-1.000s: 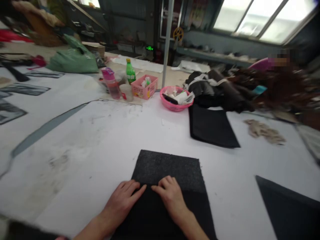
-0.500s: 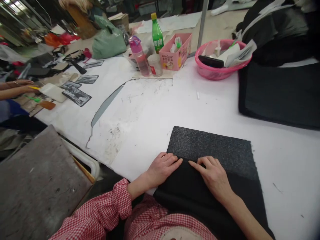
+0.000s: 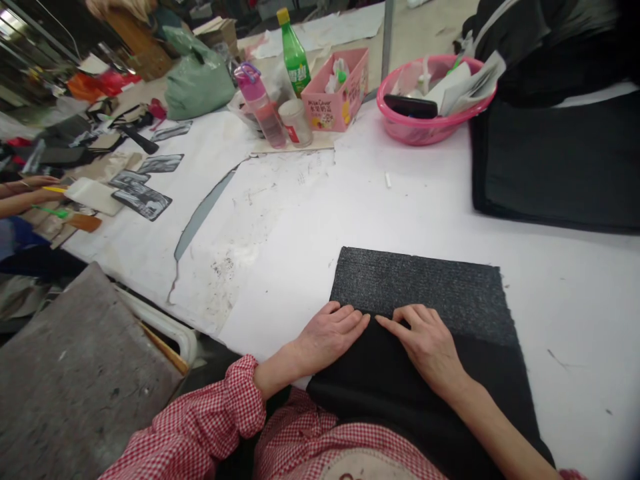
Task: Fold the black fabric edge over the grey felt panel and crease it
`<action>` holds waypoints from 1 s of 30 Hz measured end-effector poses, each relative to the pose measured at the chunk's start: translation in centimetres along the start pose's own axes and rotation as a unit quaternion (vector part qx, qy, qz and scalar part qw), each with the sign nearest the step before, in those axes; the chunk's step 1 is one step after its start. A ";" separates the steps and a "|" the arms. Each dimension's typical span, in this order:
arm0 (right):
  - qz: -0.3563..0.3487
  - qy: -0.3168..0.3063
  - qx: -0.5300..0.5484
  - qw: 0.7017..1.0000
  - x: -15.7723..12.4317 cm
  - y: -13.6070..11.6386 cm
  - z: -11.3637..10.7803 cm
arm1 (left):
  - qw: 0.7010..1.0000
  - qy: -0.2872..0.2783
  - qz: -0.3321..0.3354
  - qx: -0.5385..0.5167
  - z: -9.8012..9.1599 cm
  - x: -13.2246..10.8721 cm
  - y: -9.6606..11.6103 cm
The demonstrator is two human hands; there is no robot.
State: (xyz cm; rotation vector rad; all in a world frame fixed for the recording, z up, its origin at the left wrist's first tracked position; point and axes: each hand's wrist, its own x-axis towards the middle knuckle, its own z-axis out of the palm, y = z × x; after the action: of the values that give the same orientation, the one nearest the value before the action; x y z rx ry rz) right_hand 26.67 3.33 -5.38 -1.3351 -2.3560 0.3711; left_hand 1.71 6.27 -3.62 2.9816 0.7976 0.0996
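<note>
A sheet of black material lies on the white-covered table in front of me, with a dark grey ribbed strip (image 3: 415,277) at its far end. Smooth black fabric (image 3: 390,373) covers the near part and hangs over the table edge toward my lap. My left hand (image 3: 333,337) is at the line where smooth and ribbed parts meet, fingers together and bent onto the fabric edge. Close to its right, my right hand (image 3: 425,343) has curled fingers and thumb on the same line. The thumbs point at each other, nearly touching. What lies under the fingertips is hidden.
A pink basket (image 3: 387,127) holds a phone and papers. Near it stand a pink box (image 3: 330,100), a green bottle (image 3: 295,60), a water bottle (image 3: 265,113) and a jar (image 3: 296,127). Black material (image 3: 555,167) lies right. Another person's hands (image 3: 30,193) are far left.
The camera view has shifted slightly, so the background sits a little further left and higher. Both hands stay at the same line on the fabric, their thumbs slightly closer together.
</note>
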 end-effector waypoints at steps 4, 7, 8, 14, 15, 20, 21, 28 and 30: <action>0.001 -0.023 -0.001 1.000 -0.6 0.9 -1.0 | 1.000 -0.014 0.010 -0.004 -0.1 0.4 -0.3; -0.002 -0.034 0.002 0.999 -1.0 1.6 -1.8 | 1.000 -0.016 0.012 -0.012 0.1 0.5 -0.5; -0.003 -0.036 0.003 0.999 -1.2 1.8 -1.9 | 1.000 -0.016 0.013 -0.014 0.2 0.5 -0.5; 0.000 -0.039 0.001 0.999 -1.7 2.3 -1.8 | 0.999 -0.028 0.013 -0.010 0.4 0.7 -0.6; 0.001 -0.035 0.000 0.999 -1.8 2.2 -1.7 | 0.999 -0.033 0.015 -0.008 0.3 0.7 -0.6; -0.004 -0.017 -0.016 1.000 -2.1 2.0 -1.3 | 0.998 -0.048 0.037 -0.001 -0.4 1.4 -0.4; -0.006 -0.016 -0.019 1.000 -2.1 1.9 -1.2 | 0.998 -0.050 0.044 0.000 -0.5 1.5 -0.3; -0.002 -0.020 -0.021 1.000 -2.2 2.3 -1.9 | 0.995 -0.080 0.065 0.011 -0.9 2.7 0.1; -0.004 -0.018 -0.019 1.000 -2.4 2.8 -2.3 | 0.995 -0.081 0.066 0.010 -0.9 2.9 0.1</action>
State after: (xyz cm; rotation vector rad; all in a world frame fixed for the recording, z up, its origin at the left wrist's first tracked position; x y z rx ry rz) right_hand 30.97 2.77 -5.02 -1.3478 -2.4075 0.3519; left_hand 4.23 7.70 -2.59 3.0092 0.5883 -0.1431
